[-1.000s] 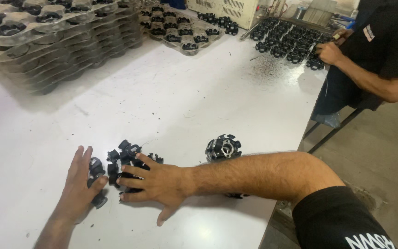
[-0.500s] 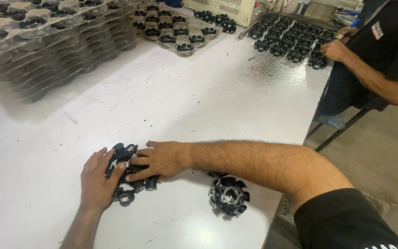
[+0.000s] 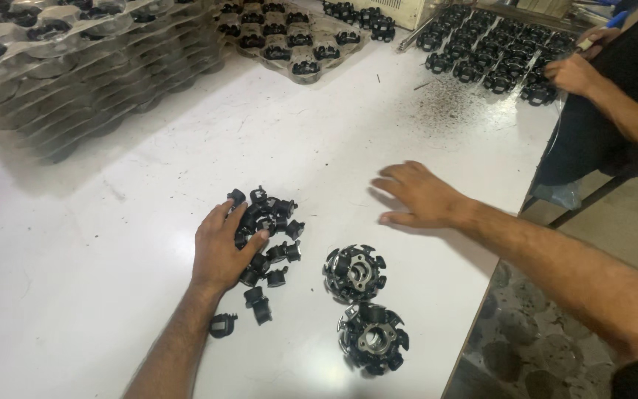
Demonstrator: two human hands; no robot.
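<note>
Left hand [image 3: 221, 250] spread flat on small black plastic clips [image 3: 269, 222], light, stiff, pinchable singly; right hand [image 3: 421, 195] open, empty, over white bench [image 3: 75, 244]

Small-parts assembly workshop or factory floor. Long white desk [image 3: 97, 295] with stacked moulded plastic trays [image 3: 75, 66] holding black parts, loose black plastic clips [image 3: 271, 222] in a pile, two round metal stator cores [image 3: 354, 272]. Rows of the same black parts [image 3: 481, 59] at the far end, where a co-worker's hand [image 3: 571, 74] works. Bare speckled floor [image 3: 526, 347].
</note>
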